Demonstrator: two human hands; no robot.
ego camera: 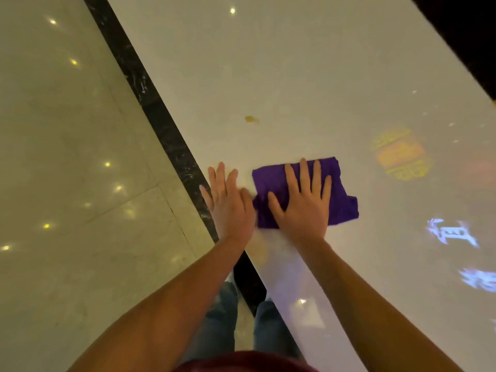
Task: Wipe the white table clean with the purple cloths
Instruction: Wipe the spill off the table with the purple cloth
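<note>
- Purple cloth (306,193): one folded cloth in view, lying flat on the white table (295,76); a second cloth is not visible. Its long axis runs roughly crosswise to the forearms.
- Right hand (303,200): flat, fingers spread, palm pressed down on the middle of the cloth; not clenched, pinning rather than pinching it.
- Left hand (228,200): flat and open, somewhat blurred, resting at the table's near edge just beside the cloth's left end; whether the thumb touches the fabric cannot be told. It holds nothing.
- Brownish stain (251,119): on the bare table surface beyond the fingertips, ahead of both hands and slightly left of the cloth, well apart from it.
- Governing relation: the stain lies forward of the gap between the two hands; the right hand, already on the cloth, appears the better placed to push forward and a little leftward over it.
- Coloured light reflections (402,157): on the table to the right of the right hand; likely not dirt.
</note>
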